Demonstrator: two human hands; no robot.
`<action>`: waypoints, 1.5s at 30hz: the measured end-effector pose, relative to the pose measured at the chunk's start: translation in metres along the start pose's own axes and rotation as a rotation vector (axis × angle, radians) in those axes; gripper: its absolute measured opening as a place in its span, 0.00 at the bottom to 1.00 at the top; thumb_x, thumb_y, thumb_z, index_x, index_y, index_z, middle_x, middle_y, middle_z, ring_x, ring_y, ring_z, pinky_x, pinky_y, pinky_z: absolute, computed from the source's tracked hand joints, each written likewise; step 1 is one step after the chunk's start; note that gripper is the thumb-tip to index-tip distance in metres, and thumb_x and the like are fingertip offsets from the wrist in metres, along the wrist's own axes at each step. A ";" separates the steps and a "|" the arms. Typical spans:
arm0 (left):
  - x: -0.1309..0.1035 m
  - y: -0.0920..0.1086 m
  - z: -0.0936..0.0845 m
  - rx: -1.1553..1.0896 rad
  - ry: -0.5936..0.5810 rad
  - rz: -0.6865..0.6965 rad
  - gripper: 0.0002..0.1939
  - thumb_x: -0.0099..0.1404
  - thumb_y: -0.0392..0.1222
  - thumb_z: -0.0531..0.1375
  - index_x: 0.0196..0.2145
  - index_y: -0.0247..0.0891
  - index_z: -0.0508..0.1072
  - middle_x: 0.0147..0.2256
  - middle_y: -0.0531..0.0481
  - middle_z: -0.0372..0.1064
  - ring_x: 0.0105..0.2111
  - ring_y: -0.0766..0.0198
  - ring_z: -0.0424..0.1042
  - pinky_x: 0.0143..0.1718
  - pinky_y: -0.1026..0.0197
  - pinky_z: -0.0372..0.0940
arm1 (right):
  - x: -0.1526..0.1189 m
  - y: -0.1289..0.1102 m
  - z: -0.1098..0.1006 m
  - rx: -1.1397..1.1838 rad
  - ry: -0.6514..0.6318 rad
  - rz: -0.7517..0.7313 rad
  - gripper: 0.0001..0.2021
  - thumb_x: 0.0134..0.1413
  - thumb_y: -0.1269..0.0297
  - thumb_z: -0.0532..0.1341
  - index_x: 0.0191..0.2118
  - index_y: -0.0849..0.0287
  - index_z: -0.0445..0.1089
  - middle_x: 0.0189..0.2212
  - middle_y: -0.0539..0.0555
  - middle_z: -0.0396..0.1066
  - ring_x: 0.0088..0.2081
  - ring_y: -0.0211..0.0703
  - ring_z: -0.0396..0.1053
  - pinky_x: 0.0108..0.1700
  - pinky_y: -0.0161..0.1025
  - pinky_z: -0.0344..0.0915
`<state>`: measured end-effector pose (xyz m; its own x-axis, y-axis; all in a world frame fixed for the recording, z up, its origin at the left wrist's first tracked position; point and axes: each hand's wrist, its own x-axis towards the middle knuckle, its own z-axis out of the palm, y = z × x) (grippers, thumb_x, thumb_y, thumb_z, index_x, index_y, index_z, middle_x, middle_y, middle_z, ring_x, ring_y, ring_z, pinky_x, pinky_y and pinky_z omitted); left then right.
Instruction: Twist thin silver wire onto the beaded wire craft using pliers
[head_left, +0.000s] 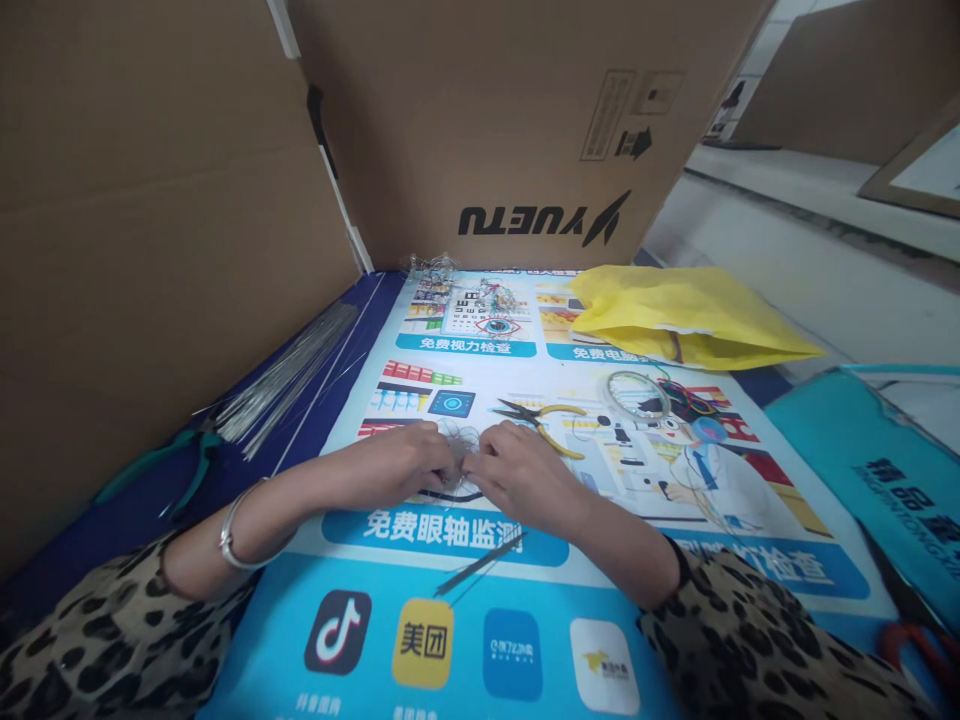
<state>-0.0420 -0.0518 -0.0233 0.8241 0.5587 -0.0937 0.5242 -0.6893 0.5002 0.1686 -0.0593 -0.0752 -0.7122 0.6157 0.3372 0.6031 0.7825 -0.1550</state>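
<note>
My left hand (390,465) and my right hand (525,475) meet over the printed poster, fingers pinched together. Between them they hold a small tangle of thin, silvery wire (460,440); the fingers cover much of it. Just behind my right hand lie pliers with yellow handles (559,410), their jaws pointing left. Nearer to me, a few thin dark strips (484,565) rest on the poster. A ring-shaped coil of wire (637,396) with coloured strands beside it lies beyond my right hand.
Large cardboard panels (480,130) stand behind and to the left. Straight wires (289,375) and teal-handled pliers (199,455) lie at the left. Small wire pieces (431,268) sit at the back. A yellow bag (690,312), a teal bag (862,470) and red-handled scissors (919,650) are at the right.
</note>
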 end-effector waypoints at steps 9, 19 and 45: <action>-0.005 -0.001 -0.005 -0.050 -0.033 0.028 0.09 0.64 0.36 0.53 0.39 0.41 0.71 0.37 0.51 0.70 0.39 0.63 0.65 0.40 0.63 0.59 | 0.000 0.000 -0.002 0.058 0.011 -0.009 0.08 0.58 0.63 0.54 0.34 0.54 0.71 0.31 0.53 0.63 0.36 0.41 0.58 0.36 0.38 0.54; -0.005 -0.034 -0.006 -0.093 0.217 -0.001 0.14 0.66 0.37 0.50 0.48 0.39 0.67 0.48 0.46 0.66 0.49 0.61 0.63 0.51 0.57 0.58 | 0.000 0.003 0.003 0.083 0.032 -0.031 0.09 0.58 0.66 0.54 0.39 0.53 0.71 0.32 0.54 0.65 0.36 0.41 0.60 0.36 0.38 0.56; 0.001 -0.049 0.010 -0.166 0.227 0.005 0.17 0.63 0.39 0.54 0.50 0.39 0.62 0.50 0.44 0.61 0.51 0.59 0.59 0.53 0.55 0.56 | -0.001 0.004 0.005 0.042 0.023 -0.041 0.09 0.58 0.69 0.53 0.38 0.55 0.70 0.32 0.53 0.64 0.35 0.41 0.59 0.35 0.37 0.56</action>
<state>-0.0643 -0.0225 -0.0567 0.7477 0.6571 0.0954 0.4622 -0.6182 0.6358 0.1697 -0.0558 -0.0811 -0.7268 0.5814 0.3657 0.5577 0.8103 -0.1798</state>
